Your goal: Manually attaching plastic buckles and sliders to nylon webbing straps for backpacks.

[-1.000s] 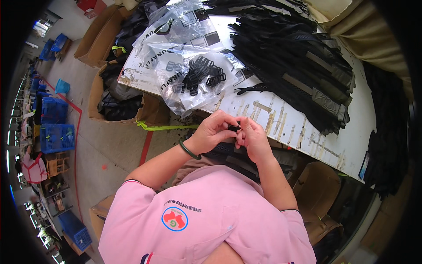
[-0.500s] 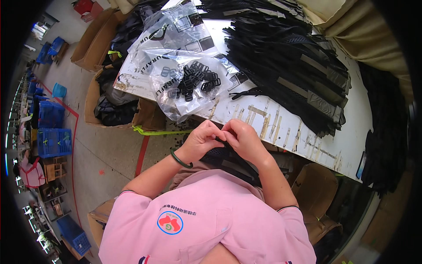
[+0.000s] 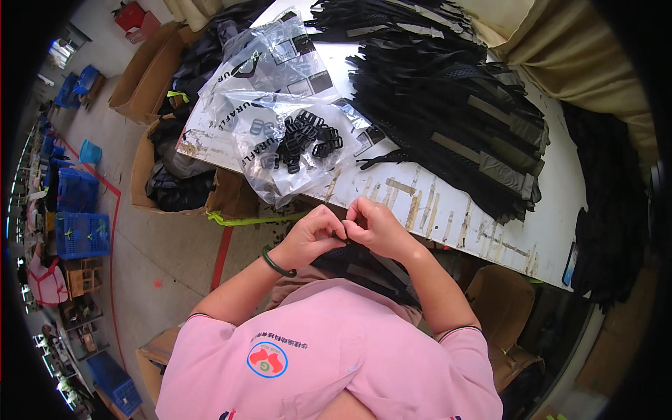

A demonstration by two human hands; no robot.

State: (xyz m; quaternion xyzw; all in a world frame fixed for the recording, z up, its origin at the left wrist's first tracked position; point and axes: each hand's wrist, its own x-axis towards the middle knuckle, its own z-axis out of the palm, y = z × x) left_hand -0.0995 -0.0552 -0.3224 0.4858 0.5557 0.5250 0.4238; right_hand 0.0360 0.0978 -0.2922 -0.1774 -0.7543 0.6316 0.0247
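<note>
My left hand (image 3: 313, 236), with a dark green bangle (image 3: 278, 262) at its wrist, meets my right hand (image 3: 376, 229) in front of my body, just short of the table edge. Both are closed, thumbs and fingertips pinched together around something small and dark, mostly hidden by the fingers. Below them, a black strap piece with a grey strip (image 3: 364, 270) lies over my lap; whether it runs up into the fingers cannot be made out. Beyond the hands, black plastic buckles (image 3: 302, 140) lie on a clear printed plastic bag (image 3: 269, 178) on the white table (image 3: 441, 217).
A large pile of black straps with grey patches (image 3: 448, 119) covers much of the table. Cardboard boxes of dark fabric (image 3: 143, 183) stand at left, a yellow-green strip (image 3: 245, 221) at one's edge. Another open box (image 3: 500, 301) is at right. Blue crates (image 3: 82, 234) stand farther left.
My hands have shifted slightly left and toward my body in the picture, still pinched together. The table and its contents appear a little shifted as the view moved.
</note>
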